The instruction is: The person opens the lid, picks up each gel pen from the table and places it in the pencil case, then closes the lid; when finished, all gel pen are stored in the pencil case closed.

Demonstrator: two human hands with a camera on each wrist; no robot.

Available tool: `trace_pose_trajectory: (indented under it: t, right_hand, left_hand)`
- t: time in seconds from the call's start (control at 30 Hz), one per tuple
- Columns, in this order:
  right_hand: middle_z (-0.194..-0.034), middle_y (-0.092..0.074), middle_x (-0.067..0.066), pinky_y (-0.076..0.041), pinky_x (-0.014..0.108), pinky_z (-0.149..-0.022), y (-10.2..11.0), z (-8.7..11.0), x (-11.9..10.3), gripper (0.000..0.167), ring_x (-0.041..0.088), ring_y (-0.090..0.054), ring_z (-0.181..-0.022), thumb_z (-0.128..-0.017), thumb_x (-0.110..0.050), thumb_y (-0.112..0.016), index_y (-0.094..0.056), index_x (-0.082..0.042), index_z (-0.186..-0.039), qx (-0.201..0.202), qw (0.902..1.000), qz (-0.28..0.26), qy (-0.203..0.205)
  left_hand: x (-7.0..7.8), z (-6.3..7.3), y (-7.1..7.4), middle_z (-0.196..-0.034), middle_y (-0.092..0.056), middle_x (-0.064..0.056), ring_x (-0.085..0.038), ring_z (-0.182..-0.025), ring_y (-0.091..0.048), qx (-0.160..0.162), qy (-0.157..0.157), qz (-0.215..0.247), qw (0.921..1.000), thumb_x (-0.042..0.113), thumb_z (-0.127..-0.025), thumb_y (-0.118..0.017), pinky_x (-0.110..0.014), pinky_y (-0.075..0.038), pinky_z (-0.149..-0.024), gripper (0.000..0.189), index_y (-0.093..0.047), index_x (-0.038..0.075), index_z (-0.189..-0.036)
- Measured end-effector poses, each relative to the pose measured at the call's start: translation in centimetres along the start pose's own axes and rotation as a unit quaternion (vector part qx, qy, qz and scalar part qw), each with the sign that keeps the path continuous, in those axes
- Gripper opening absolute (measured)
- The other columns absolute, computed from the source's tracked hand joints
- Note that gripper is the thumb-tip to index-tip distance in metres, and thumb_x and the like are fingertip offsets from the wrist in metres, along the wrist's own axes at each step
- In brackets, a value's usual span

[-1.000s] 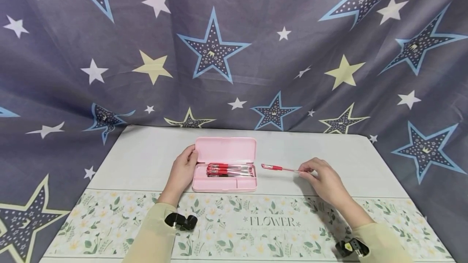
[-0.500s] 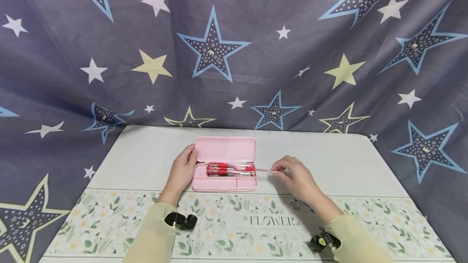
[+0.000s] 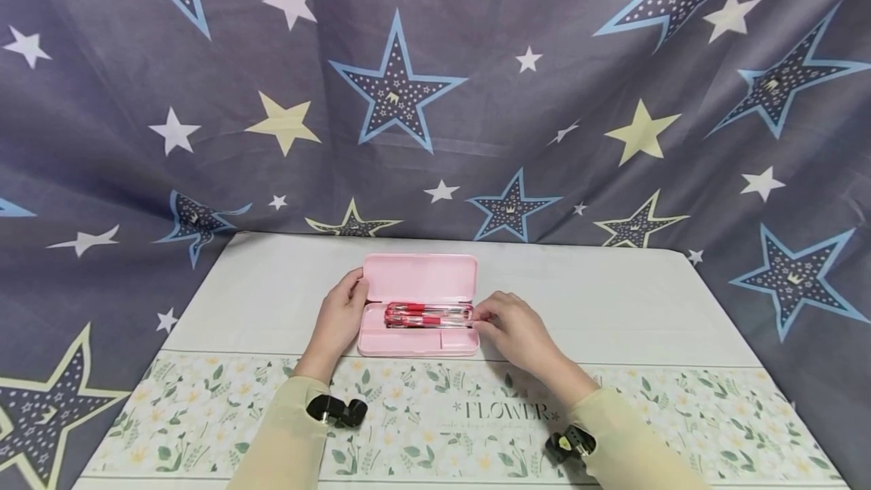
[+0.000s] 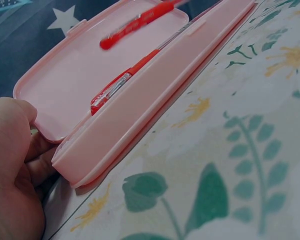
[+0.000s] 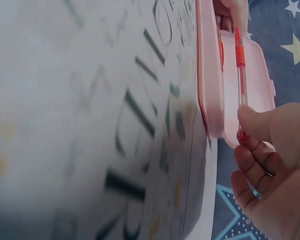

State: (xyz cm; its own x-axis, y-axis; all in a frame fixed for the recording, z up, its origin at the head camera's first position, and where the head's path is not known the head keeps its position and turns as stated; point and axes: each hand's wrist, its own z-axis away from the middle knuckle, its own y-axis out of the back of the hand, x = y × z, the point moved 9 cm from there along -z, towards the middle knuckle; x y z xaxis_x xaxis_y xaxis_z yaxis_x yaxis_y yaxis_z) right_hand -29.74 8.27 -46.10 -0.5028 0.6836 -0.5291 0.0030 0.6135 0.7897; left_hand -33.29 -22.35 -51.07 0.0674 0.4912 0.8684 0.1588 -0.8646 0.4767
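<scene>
A pink pencil case [image 3: 399, 343] lies with its lid [image 3: 420, 278] raised on the white part of the table. My left hand [image 3: 340, 320] holds its left end, the thumb at the lid's edge in the left wrist view. Between thumb and fingertips, my right hand [image 3: 522, 333] pinches the clear end of a red gel pen [image 5: 241, 70]. That pen hangs over the case, its red cap [image 4: 135, 26] pointing left, above the other pens. Several red pens [image 3: 408, 310] lie side by side in the long rear compartment, partly hidden by the held pen.
A floral strip [image 3: 395, 414] with the word FLOWER runs along the table's front. Behind the white table surface [image 3: 612, 301] hangs a dark star-patterned curtain [image 3: 476, 119]. A low divider splits the case's front section.
My right hand has moved left with the red pen, from beside the case to over the rear compartment. My left hand has stayed at the case's left end.
</scene>
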Motion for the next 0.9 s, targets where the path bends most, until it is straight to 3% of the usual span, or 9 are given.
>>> trace_pose_trajectory:
  t: [0.47,0.9]
  right_hand:
    - [-0.093,-0.065,-0.010,-0.053,0.041,-0.084,-2.2,-1.2,-0.8,0.010,0.014,-0.058,-0.090,-0.098,-0.011,-0.085,-0.078,-0.018,-0.095,-0.033,0.9993,0.007,-0.019]
    - [-0.091,-0.065,-0.009,-0.051,0.039,-0.080,-2.7,-1.5,-0.5,0.010,0.014,-0.056,-0.087,-0.096,-0.015,-0.088,-0.079,-0.020,-0.094,-0.028,0.9990,0.016,-0.032]
  left_hand:
    - [0.2,0.0,0.0,-0.151,-0.066,-0.018,-0.037,-0.147,-0.056,0.005,-0.006,-0.004,1.0000,0.029,-0.120,-0.047,-0.056,-0.041,-0.125,0.044,-0.059,0.010,-0.157]
    - [0.2,0.1,0.2,-0.150,-0.067,-0.018,-0.037,-0.146,-0.057,0.008,-0.008,-0.003,0.9999,0.028,-0.120,-0.047,-0.056,-0.041,-0.125,0.043,-0.059,0.009,-0.157]
